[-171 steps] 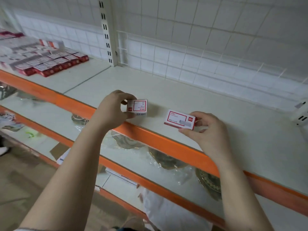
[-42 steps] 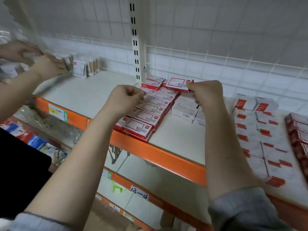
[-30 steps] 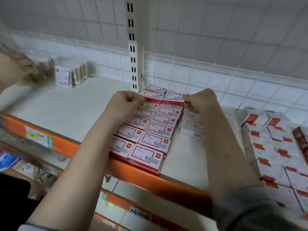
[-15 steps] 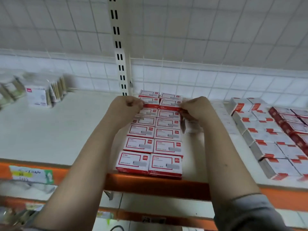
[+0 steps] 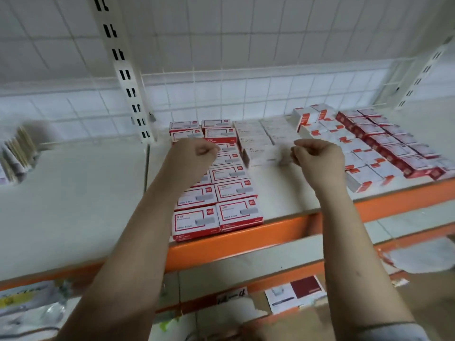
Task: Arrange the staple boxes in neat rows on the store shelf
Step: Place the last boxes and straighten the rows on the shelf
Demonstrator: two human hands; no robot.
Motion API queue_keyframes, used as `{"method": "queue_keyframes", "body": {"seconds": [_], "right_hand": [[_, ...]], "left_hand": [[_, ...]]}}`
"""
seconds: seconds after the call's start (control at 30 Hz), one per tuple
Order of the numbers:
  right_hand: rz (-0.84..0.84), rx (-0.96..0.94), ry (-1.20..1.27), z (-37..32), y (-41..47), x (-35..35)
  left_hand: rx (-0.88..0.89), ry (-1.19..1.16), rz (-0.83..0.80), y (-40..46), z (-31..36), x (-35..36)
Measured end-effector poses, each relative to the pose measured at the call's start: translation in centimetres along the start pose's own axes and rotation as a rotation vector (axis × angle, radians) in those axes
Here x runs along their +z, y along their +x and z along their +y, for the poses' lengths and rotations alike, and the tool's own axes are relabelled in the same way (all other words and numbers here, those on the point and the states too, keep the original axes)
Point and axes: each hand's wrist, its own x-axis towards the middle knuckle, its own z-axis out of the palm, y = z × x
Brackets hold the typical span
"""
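- Both of our hands have drawn back from the far end of the red-framed rows, where they were half a second ago, and now hover above the shelf.
- Our left hand [image 5: 197, 153] is curled into a loose fist over the double row of red-framed staple boxes [image 5: 216, 193]; we see nothing held in it.
- Our right hand [image 5: 317, 156] is also curled, thumb side toward the left; a motion-blurred pale shape sits at its fingertips, and we cannot tell whether it pinches a box or only hovers by one.
- Between our hands lies a shorter double row of pale white boxes [image 5: 263, 136], reaching from the back grid partway toward the front.
- The red-framed staple boxes run two abreast from the wire grid at the back to the shelf's orange front edge [image 5: 270, 232], lids up, sides touching.
- Right of our right hand are more rows: white boxes with red corners [image 5: 364, 168], then dark red boxes [image 5: 394, 143], lying at a slight angle.
- All rest on the white shelf [image 5: 73, 193], which is bare left of a slotted upright post [image 5: 123, 70].
- At far left, blurred upright packets [image 5: 17, 153] stand on that shelf.
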Motion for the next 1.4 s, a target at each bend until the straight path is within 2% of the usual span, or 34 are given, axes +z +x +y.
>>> {"method": "queue_keyframes", "body": {"seconds": [0.2,0.37,0.57,0.67,0.87,1.03,1.13,1.3,1.4], "right_hand": [[0.069,0.002,-0.068,1.5,0.0,-4.5],[0.19,-0.011,-0.116,3.5,1.1,-9.5],[0.259,-0.002,-0.201,7.7,5.0,-17.6],[0.19,-0.014,-0.261,10.0,7.9,-21.7],[-0.077,-0.024,-0.512,13.4,12.5,-26.4],[-0.3,-0.023,-0.459,14.7,14.1,-27.2],[-0.319,-0.07,-0.455,14.8,14.5,-27.5],[-0.294,-0.064,-0.241,14.3,14.9,-29.3],[-0.339,-0.08,-0.201,14.5,15.7,-30.6]], "left_hand": [[0.057,-0.076,-0.1,0.7,3.1,2.7],[0.165,0.019,-0.112,1.1,7.1,6.2],[0.163,0.073,-0.126,1.7,12.9,13.5],[0.131,0.055,-0.092,2.1,16.0,17.9],[0.095,0.128,-0.026,2.1,21.7,24.2],[-0.056,0.205,-0.016,2.2,23.5,26.3],[-0.088,0.194,-0.016,2.4,23.9,26.9],[-0.055,0.204,-0.047,3.2,24.5,27.4],[-0.029,0.192,-0.055,3.9,24.6,27.6]]}}
